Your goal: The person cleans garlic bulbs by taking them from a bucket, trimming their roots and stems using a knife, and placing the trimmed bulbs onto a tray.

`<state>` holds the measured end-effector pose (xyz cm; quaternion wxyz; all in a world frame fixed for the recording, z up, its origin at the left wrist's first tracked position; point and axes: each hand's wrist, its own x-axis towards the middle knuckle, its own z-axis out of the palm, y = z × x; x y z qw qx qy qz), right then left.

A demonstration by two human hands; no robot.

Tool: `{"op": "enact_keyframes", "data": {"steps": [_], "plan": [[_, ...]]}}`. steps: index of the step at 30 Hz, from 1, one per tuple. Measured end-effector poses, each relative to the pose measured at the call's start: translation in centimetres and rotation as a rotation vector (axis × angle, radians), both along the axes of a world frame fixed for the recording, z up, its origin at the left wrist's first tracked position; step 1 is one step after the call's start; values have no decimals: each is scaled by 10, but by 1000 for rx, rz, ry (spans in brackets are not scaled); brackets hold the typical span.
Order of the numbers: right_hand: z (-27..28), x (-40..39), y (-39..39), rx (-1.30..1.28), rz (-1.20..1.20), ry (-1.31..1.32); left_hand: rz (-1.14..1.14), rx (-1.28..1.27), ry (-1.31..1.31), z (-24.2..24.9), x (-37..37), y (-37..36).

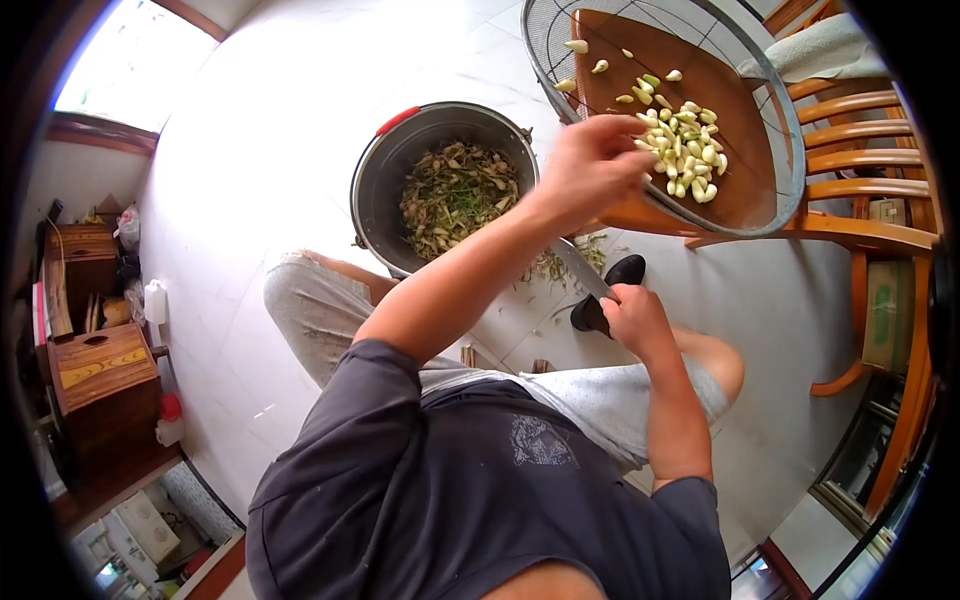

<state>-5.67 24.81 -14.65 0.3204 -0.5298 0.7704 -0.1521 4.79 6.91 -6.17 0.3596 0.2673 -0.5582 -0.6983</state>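
Note:
My left hand (592,165) reaches across to the near rim of a round mesh sieve (790,130), fingers bent and apart, with nothing visible between them. Small peeled white-green bulbs (690,150), resembling garlic cloves, are heaped in the sieve beside the fingertips, and several lie scattered farther off. In my right hand (638,318) is a knife (583,268), gripped by its hidden handle, the blade slanting up and left below my left wrist. A dark metal bucket (368,205) stands left of my left forearm, partly filled with trimmings (455,195), pale and green.
The sieve rests on a wooden chair (860,135) with a pale cloth (825,48) over it. Loose trimmings (550,265) litter the floor near my black shoe (625,272). At far left are wooden cabinets (105,365) and a white bottle (155,302).

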Motion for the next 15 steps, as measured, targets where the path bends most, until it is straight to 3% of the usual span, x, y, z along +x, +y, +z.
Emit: {"op": "enact_keyframes", "data": {"steps": [3,5,7,9,15], "plan": [[-1,-1,2,34,-16,11,238,67,-77,-32,53,-32],[-3,-1,1,38,-13,-5,410,140,-207,-90,89,-77],[-5,1,-2,38,25,1,458,224,-459,-162,122,-117],[-3,5,-8,40,53,-2,406,312,-548,-226,139,-138],[8,12,-25,152,94,-21,442,195,-1167,-267,117,-164]]}}
